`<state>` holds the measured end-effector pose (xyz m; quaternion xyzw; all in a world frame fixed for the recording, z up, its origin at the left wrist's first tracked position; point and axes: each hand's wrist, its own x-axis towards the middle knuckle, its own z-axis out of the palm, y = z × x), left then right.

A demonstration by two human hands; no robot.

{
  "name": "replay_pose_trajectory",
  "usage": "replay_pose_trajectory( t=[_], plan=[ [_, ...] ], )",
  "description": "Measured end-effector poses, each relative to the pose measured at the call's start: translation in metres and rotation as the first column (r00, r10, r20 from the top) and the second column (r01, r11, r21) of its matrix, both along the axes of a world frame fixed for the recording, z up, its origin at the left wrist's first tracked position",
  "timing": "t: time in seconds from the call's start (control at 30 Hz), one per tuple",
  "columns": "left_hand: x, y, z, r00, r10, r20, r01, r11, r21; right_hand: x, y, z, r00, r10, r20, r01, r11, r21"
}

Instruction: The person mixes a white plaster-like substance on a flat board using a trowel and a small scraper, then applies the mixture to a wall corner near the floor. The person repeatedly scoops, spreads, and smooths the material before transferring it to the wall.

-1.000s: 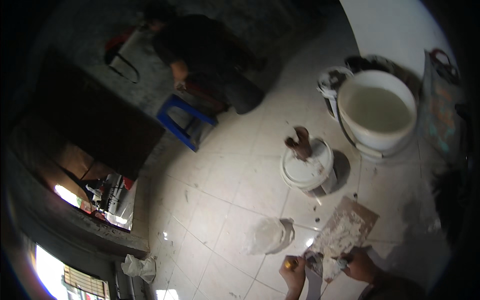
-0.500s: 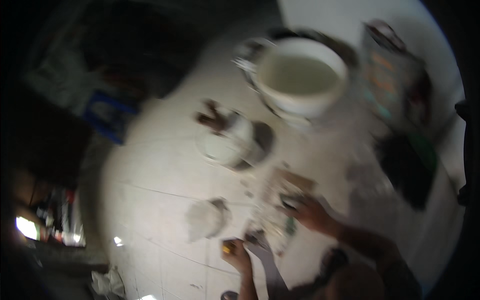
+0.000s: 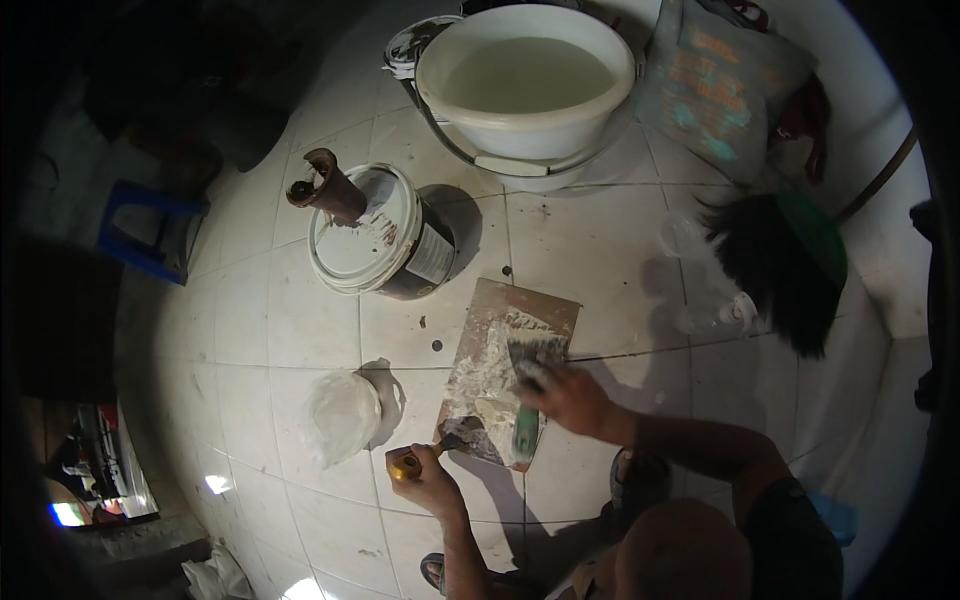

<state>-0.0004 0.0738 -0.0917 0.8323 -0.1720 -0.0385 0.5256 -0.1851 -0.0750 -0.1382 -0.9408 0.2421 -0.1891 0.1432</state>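
My right hand (image 3: 575, 402) is closed around a putty knife with a wide dark blade (image 3: 533, 352); its green handle (image 3: 525, 432) seems to stick out below the fingers. The blade rests on a brown board (image 3: 480, 330) smeared with pale putty-like paste (image 3: 497, 372). At the board's near left corner, my left hand (image 3: 425, 482) grips a scraper by its yellow-orange handle (image 3: 404, 466). The scraper's small dark blade (image 3: 453, 441) is over the board's edge; whether it touches is unclear. Left of the board sits a whitish translucent plastic bag (image 3: 343, 408).
A lidded bucket (image 3: 362, 255) with a brown broken tube on top stands beyond the board. Behind it is a large white basin (image 3: 530, 170) of cloudy liquid. A black-bristled broom (image 3: 775, 260) and a grey sack (image 3: 715, 90) lean at the right. A blue stool (image 3: 150, 232) stands left.
The view has shifted and sharpened. My right hand has moved the putty knife blade onto the paste in the board's middle. My left hand still grips the scraper near the corner.
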Motion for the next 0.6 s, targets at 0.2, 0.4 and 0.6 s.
replay_pose_trajectory(
  t=[0.2,0.4,0.6],
  plan=[
    [0.001,0.003,-0.007,0.999,-0.024,-0.034,0.023,0.999,-0.029,-0.002,0.052,0.016,0.994,0.076,0.076,-0.090,0.974,0.209],
    [0.002,0.003,-0.006,0.999,-0.036,0.019,0.036,0.999,-0.019,0.015,-0.067,0.006,0.997,-0.053,0.050,0.051,0.997,0.052],
    [0.001,0.001,-0.004,0.999,-0.028,0.029,0.027,1.000,0.013,0.031,0.022,0.023,0.973,0.187,-0.134,-0.159,0.968,0.196]
  ],
)
